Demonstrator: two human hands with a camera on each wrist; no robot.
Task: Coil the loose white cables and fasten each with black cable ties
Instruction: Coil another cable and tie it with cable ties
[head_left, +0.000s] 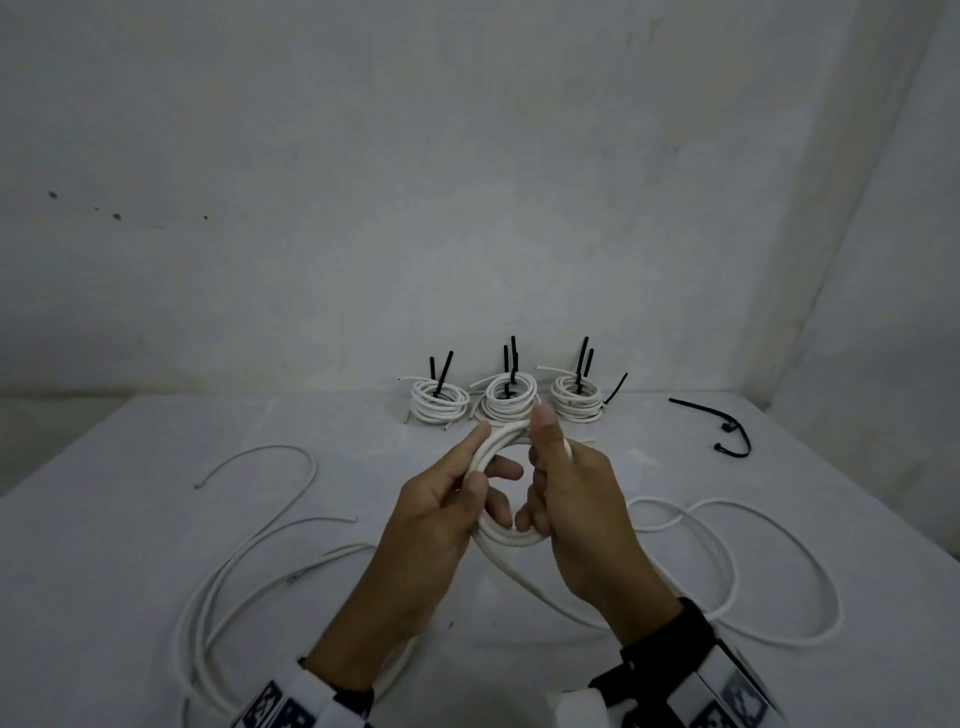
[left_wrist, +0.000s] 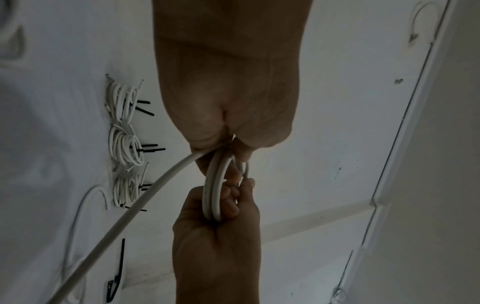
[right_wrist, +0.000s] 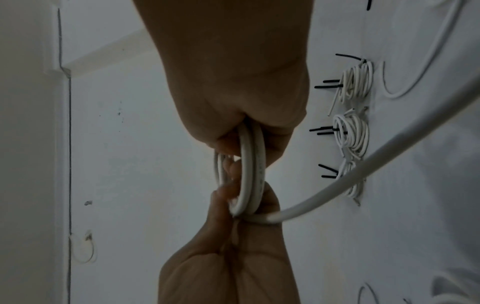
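Both hands, left and right, grip a half-wound cable coil above table centre; spare ties wait at two o'clock. Slackened fingers could let loops spring apart.

- A flat table with a pale grey-white top carries everything and reaches back to the wall.
- Three small tied coils of thin white cable stand in a row at the far edge: the left coil, the middle coil and the right coil, each with black tie tails sticking up.
- A loose black plastic cable tie lies bent at the far right.
- Loose white cable in wide loops lies on the left.
- More white cable loops lie on the right.
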